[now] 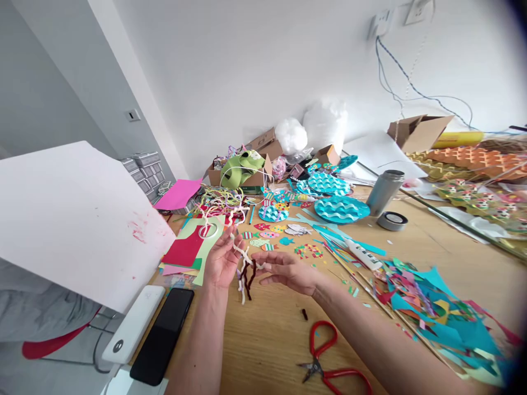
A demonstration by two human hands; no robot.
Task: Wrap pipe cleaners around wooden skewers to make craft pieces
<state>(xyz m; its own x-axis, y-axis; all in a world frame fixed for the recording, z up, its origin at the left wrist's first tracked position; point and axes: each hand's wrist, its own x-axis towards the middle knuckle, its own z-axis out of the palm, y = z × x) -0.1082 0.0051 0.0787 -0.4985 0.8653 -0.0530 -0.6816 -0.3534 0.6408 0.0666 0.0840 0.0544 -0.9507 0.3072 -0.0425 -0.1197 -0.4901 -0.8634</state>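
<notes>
White fuzzy pipe cleaners [240,248], twisted together with dark brown ones [250,281], hang between my two hands above the wooden table. My left hand [222,260] is closed on the white part, palm turned up and fingers curled. From the right, my right hand [290,270] pinches the white strand near where the brown ends dangle; its fingertips partly hide the contact. Below lie a short dark brown piece [304,314] and red-handled scissors [315,366], blades pointing left. A roll of tape [208,230] rests just beyond my left hand.
Coloured paper sheets [183,247] and a black phone [163,336] lie left. Paper fish [269,235] and blue wavy plates [341,210] are behind my hands. Rightward are a glue bottle [363,254], a grey flask [383,193] and paper scraps [444,318].
</notes>
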